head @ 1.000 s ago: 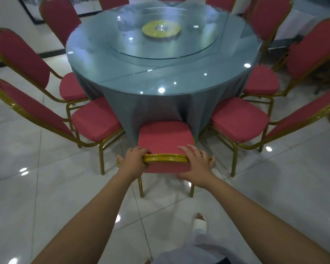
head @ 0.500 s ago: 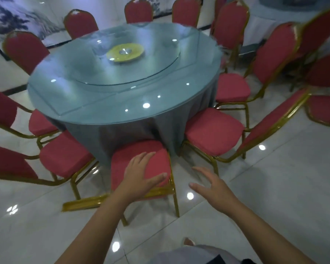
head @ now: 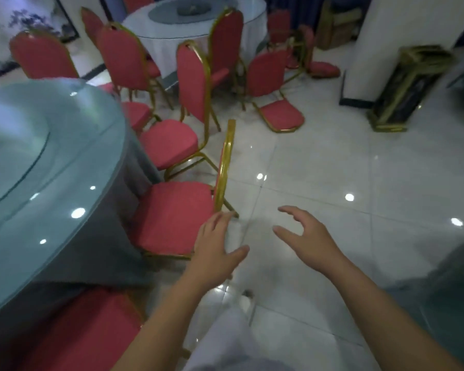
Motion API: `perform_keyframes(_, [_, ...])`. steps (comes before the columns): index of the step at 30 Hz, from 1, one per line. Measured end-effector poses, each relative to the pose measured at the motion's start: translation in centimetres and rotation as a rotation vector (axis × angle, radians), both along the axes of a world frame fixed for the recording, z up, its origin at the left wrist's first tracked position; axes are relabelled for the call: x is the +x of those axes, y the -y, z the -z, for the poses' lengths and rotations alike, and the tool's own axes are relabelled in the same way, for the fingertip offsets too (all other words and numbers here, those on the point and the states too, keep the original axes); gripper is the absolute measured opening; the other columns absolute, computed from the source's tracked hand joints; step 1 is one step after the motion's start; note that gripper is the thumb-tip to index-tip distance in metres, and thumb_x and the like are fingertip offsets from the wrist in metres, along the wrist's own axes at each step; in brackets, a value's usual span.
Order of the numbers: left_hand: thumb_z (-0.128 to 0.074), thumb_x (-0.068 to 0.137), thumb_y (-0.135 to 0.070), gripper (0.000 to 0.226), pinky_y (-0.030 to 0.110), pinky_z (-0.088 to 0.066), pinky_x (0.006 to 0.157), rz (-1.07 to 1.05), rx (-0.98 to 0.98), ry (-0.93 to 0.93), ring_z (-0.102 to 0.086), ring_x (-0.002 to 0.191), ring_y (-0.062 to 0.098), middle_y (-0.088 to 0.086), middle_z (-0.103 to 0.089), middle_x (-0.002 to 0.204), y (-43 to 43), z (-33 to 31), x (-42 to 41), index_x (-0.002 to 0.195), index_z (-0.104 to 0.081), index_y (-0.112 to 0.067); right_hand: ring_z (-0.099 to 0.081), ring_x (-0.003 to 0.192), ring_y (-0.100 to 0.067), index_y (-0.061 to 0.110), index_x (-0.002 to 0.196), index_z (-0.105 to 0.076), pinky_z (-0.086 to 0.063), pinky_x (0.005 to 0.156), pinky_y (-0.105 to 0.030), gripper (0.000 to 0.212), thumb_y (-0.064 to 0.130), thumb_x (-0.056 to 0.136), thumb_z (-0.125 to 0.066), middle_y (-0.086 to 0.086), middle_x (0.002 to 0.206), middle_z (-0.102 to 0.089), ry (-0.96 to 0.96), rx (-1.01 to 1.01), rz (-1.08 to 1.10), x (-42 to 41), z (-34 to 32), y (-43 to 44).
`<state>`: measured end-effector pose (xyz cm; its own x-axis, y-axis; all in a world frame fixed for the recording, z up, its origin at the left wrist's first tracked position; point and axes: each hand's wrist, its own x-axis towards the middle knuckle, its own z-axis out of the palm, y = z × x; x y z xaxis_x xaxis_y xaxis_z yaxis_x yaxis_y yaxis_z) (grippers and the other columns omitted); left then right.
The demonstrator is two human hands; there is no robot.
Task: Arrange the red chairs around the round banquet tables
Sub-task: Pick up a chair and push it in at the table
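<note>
Seat of the red chair (head: 172, 215) tucked against the round bench (head: 51, 162), both hands free.

The red chair faces left toward the bench, seat front meeting the grey cloth. Its gold-framed back stands upright on the far side, seen edge-on. The left hand (head: 214, 250) is spread wide and holds nothing, fingertips just beside the chair's rear leg; contact cannot be told. The right hand (head: 306, 236) hovers over the tiled floor (head: 359, 263), fingers loosely curved, empty.

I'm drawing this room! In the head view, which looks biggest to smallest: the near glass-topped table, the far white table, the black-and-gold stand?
1. Near glass-topped table (closest, so it looks extra big).
2. Far white table.
3. Black-and-gold stand.
</note>
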<state>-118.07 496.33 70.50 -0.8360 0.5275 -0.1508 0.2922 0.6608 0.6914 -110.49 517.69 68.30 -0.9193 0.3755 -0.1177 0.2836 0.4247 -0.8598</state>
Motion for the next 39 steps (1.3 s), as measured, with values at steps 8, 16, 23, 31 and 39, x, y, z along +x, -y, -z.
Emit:
perform_keyframes(8, [-0.066,0.089,-0.036,0.071,0.036,-0.02,0.118,0.092,0.091,0.095,-0.014,0.146,0.012,-0.008,-0.022,0.159,-16.7,0.2,-15.1,0.15,-0.029,-0.035,-0.046,0.123,-0.002,0.042,0.128,-0.057,-0.036,0.097,-0.025,0.044,0.049,0.086,-0.068,0.019,0.135,-0.051,0.02,0.015,0.13,-12.5,-1.5,-14.5])
perform_keyframes(16, [-0.067,0.089,-0.029,0.067,0.038,-0.027,0.116,0.05,0.063,0.211,-0.028,0.142,0.02,-0.002,-0.032,0.153,-31.3,-0.1,-28.5,0.148,-0.036,-0.03,-0.047,0.124,-0.001,0.045,0.123,-0.058,-0.037,0.095,-0.023,0.038,0.046,0.087,-0.07,0.023,0.131,-0.052,0.063,-0.105,0.354,-20.2,-3.1,-27.3])
perform_keyframes(23, [-0.068,0.089,-0.031,0.071,0.04,-0.028,0.113,0.189,-0.044,0.259,-0.027,0.142,0.024,-0.001,-0.029,0.156,-46.1,2.1,-37.2,0.15,-0.03,-0.035,-0.049,0.121,-0.001,0.047,0.123,-0.057,-0.038,0.091,-0.023,0.038,0.046,0.086,-0.069,0.023,0.128,-0.053,0.055,-0.202,0.525,-25.8,-0.5,-40.3])
perform_keyframes(31, [-0.068,0.089,-0.032,0.072,0.045,-0.027,0.117,0.157,-0.188,0.174,-0.026,0.143,0.026,0.0,-0.03,0.156,-62.5,1.9,-50.3,0.151,-0.031,-0.031,-0.05,0.12,-0.005,0.04,0.127,-0.057,-0.036,0.087,-0.02,0.041,0.045,0.088,-0.068,0.016,0.131,-0.053,0.072,-0.211,0.423,-39.8,1.4,-59.4])
perform_keyframes(39, [-0.067,0.088,-0.032,0.072,0.048,-0.027,0.115,-0.006,-0.237,0.074,-0.024,0.143,0.027,-0.002,-0.031,0.156,-73.0,1.1,-62.1,0.15,-0.03,-0.031,-0.044,0.124,0.0,0.03,0.133,-0.056,-0.034,0.101,-0.02,0.042,0.032,0.092,-0.066,0.018,0.132,-0.05,-0.027,-0.132,0.282,-56.5,1.2,-71.6])
